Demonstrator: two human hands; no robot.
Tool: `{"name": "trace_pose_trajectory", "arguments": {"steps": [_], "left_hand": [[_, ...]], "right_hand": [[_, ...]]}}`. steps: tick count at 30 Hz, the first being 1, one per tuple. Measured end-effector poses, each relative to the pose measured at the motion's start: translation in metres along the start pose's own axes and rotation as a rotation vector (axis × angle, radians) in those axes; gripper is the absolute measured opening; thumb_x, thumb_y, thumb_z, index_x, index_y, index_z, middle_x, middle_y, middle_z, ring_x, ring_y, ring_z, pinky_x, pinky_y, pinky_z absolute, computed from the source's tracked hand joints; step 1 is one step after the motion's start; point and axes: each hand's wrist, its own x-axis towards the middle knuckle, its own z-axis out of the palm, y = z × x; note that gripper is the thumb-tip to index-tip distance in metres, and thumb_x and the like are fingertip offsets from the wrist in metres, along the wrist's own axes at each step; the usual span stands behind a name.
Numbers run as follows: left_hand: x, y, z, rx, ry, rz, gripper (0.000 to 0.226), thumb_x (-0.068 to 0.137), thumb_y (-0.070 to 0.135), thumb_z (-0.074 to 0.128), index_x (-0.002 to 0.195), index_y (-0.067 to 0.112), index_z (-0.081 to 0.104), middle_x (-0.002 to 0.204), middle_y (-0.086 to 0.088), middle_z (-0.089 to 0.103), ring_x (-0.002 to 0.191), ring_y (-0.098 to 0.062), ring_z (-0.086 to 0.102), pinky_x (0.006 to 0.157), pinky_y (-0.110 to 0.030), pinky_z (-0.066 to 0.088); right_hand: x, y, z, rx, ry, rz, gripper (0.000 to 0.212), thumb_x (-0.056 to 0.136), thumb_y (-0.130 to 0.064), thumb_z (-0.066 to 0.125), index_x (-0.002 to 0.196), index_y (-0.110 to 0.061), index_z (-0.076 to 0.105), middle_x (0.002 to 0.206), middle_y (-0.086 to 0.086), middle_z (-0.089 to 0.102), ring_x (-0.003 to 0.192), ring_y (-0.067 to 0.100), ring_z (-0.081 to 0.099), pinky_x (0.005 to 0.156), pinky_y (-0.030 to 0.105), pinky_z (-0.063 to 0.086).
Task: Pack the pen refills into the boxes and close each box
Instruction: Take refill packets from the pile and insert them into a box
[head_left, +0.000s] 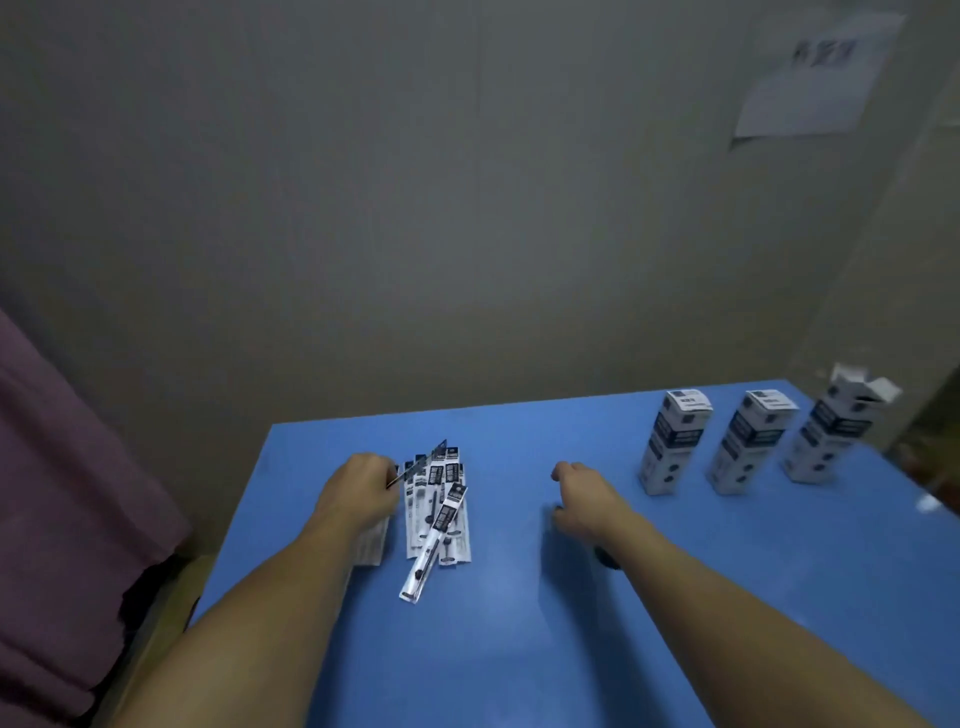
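While my left hand (358, 488) pinches one tilted refill packet (418, 464) at the pile (439, 512), whose long axes run away from me, my right hand (582, 499) hangs loosely curled and empty, nearer the open-flapped box (831, 436).

blue table (519, 649), white-and-navy boxes (675, 441), purple cloth (62, 467)

Head camera looks down, close over the table (519, 649).

three boxes (675, 441), two hands (358, 488)
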Motion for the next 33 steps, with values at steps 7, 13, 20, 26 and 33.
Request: {"name": "trace_pose_trajectory", "arguments": {"steps": [7,13,20,26,33], "left_hand": [[0.015,0.136,0.021,0.030,-0.100,0.369,0.014,0.084,0.019,0.057,0.083,0.016,0.070,0.085,-0.004,0.065,0.082,-0.024,0.062,0.067,-0.034,0.052],[-0.002,0.249,0.044,0.086,-0.138,0.539,0.006,0.084,0.022,0.056,0.080,0.022,0.061,0.081,0.002,0.055,0.078,-0.021,0.056,0.060,-0.030,0.042],[-0.039,0.376,0.073,0.104,-0.179,0.682,0.006,0.085,0.019,0.052,0.080,0.021,0.054,0.082,0.001,0.055,0.077,-0.023,0.056,0.059,-0.031,0.044],[-0.069,0.467,0.095,0.145,-0.175,0.758,0.010,0.089,0.016,0.050,0.080,0.020,0.050,0.080,0.001,0.051,0.074,-0.023,0.051,0.058,-0.034,0.041],[-0.083,0.527,0.114,0.160,-0.210,0.765,0.010,0.088,0.017,0.050,0.081,0.022,0.047,0.082,0.002,0.050,0.074,-0.021,0.053,0.059,-0.034,0.044]], "right_hand": [[-0.054,0.103,-0.037,0.005,0.069,0.203,0.050,0.088,-0.027,0.063,0.131,-0.010,0.045,0.131,0.013,0.050,0.117,0.031,0.052,0.089,0.037,0.048],[-0.117,0.199,-0.054,0.039,0.125,0.356,0.048,0.088,-0.025,0.062,0.130,-0.009,0.047,0.131,0.011,0.050,0.122,0.029,0.048,0.098,0.038,0.047],[-0.195,0.312,-0.068,0.048,0.123,0.473,0.049,0.085,-0.027,0.063,0.128,-0.011,0.047,0.130,0.010,0.051,0.120,0.029,0.050,0.098,0.041,0.049],[-0.247,0.393,-0.077,0.046,0.138,0.493,0.047,0.086,-0.024,0.060,0.129,-0.010,0.047,0.130,0.011,0.051,0.120,0.030,0.050,0.097,0.041,0.048],[-0.262,0.451,-0.088,0.064,0.134,0.496,0.048,0.087,-0.023,0.059,0.131,-0.009,0.047,0.129,0.011,0.051,0.116,0.028,0.053,0.094,0.038,0.050]]}}
